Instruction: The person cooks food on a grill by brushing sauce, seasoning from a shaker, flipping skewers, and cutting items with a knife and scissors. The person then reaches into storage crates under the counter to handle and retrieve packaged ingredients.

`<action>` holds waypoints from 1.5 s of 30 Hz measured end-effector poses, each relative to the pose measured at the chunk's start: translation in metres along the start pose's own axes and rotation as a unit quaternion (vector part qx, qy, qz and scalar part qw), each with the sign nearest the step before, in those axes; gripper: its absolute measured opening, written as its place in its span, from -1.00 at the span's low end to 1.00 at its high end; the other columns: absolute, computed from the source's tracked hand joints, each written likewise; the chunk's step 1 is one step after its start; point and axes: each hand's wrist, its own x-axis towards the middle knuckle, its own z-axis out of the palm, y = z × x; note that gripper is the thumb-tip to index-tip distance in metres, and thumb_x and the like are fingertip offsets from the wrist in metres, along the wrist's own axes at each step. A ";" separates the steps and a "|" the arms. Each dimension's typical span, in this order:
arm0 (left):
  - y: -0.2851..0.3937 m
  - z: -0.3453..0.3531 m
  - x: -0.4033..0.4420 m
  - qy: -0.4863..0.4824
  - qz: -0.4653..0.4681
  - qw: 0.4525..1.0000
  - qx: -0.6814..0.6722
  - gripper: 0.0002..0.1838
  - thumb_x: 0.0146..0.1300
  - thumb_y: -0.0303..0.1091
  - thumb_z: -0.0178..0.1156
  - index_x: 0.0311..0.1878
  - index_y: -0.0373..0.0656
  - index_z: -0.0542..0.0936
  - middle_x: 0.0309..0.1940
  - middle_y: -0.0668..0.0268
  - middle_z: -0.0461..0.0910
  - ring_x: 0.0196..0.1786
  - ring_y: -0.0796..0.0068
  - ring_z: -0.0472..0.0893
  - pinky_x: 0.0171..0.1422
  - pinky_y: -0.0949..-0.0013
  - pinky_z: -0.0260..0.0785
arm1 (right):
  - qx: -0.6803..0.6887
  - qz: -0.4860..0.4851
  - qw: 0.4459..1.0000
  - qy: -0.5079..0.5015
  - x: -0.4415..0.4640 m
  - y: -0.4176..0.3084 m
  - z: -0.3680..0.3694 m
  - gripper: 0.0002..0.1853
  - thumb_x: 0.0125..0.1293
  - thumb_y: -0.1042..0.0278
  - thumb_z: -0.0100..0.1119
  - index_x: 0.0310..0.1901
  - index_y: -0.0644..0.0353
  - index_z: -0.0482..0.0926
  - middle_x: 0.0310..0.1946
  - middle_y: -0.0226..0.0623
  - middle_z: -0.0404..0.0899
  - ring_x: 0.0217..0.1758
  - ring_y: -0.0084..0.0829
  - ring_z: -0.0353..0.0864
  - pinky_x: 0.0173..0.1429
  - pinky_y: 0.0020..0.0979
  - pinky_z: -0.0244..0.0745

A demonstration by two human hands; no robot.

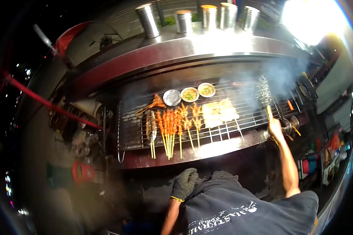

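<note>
My right hand [276,128] is bare and wrapped round the yellowish handle of a grill brush [262,92]. The brush's bristly, silvery head lies over the right part of the grill grate [243,111], amid smoke. In a dark knitted glove with a yellow cuff, my left hand [184,184] rests in front of my body, below the grill's front edge. Its fingers are curled together and nothing shows in them. Orange-red meat skewers [170,123] lie on the grate, sticks pointing toward me. Right of them are pale flat pieces of food [219,112].
Two filled bowls [189,94] and a silvery dish [171,97] sit at the grate's back. Several metal canisters [148,20] stand on the ledge behind. A bright lamp [313,19] glares at upper right. A red container [83,172] is at left.
</note>
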 end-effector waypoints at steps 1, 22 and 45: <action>0.001 0.002 0.003 0.004 0.027 0.999 -0.022 -0.71 0.33 -0.38 0.18 0.05 -0.31 0.58 -0.09 0.08 0.67 -0.03 0.24 0.67 0.01 0.30 0.53 | 0.048 -0.028 0.998 -0.020 -0.022 -0.033 0.018 -0.47 0.49 -0.05 -0.12 -0.21 0.33 0.64 -0.58 0.07 0.49 -0.48 0.00 0.53 -0.40 -0.05 0.36; -0.262 -0.285 -0.046 0.368 -0.236 0.877 0.201 -0.56 0.20 -0.35 0.19 0.13 -0.35 0.49 -0.02 -0.13 0.58 0.06 -0.10 0.58 0.13 0.11 0.40 | 0.208 -0.156 0.838 -0.480 -0.254 -0.321 0.083 -0.61 0.35 0.35 0.18 0.18 0.26 0.49 -0.25 -0.35 0.63 -0.20 -0.54 0.60 0.01 -0.45 0.50; -0.095 -0.115 0.057 0.189 -0.173 0.904 0.343 -0.52 0.23 0.07 0.14 -0.14 -0.24 0.54 -0.37 -0.03 0.65 -0.32 -0.12 0.66 -0.22 -0.04 0.50 | 0.125 -0.109 0.885 -0.436 -0.268 -0.290 0.071 -0.63 0.37 0.16 0.14 0.04 0.27 0.57 -0.17 -0.02 0.70 -0.07 -0.09 0.70 0.04 -0.22 0.56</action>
